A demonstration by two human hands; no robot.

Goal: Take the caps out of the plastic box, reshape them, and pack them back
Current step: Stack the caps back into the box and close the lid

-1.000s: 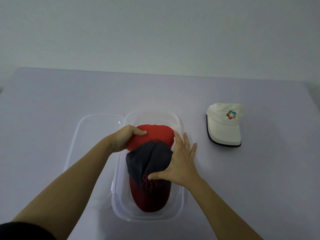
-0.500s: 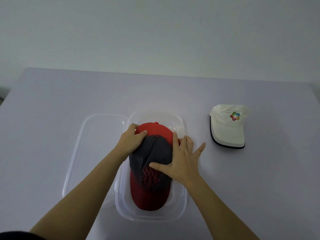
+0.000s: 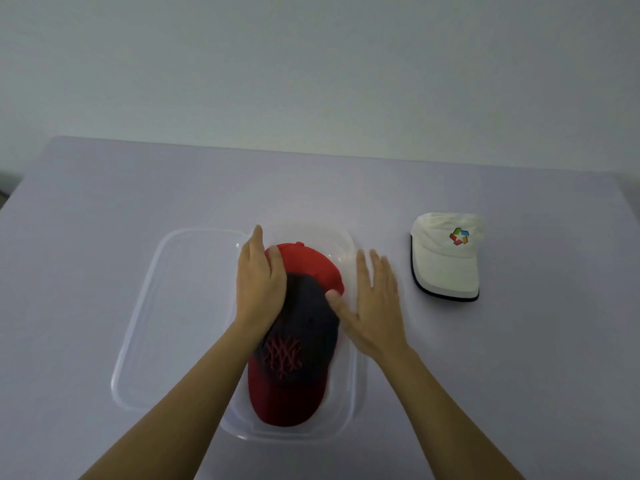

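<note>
Pressing the dark cap (image 3: 304, 327) flat onto the red cap (image 3: 304, 261) in the plastic box (image 3: 353, 393), I spread my left hand (image 3: 259, 285) and right hand (image 3: 370, 306) open, gripping nothing, pushing evenly so neither crown creases.

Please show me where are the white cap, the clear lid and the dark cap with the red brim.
white cap (image 3: 446, 263): head view, on the crown just below the coloured logo.
clear lid (image 3: 187, 306): head view, on its flat middle, left of the box.
dark cap with the red brim (image 3: 308, 327): head view, on the dark crown.
</note>
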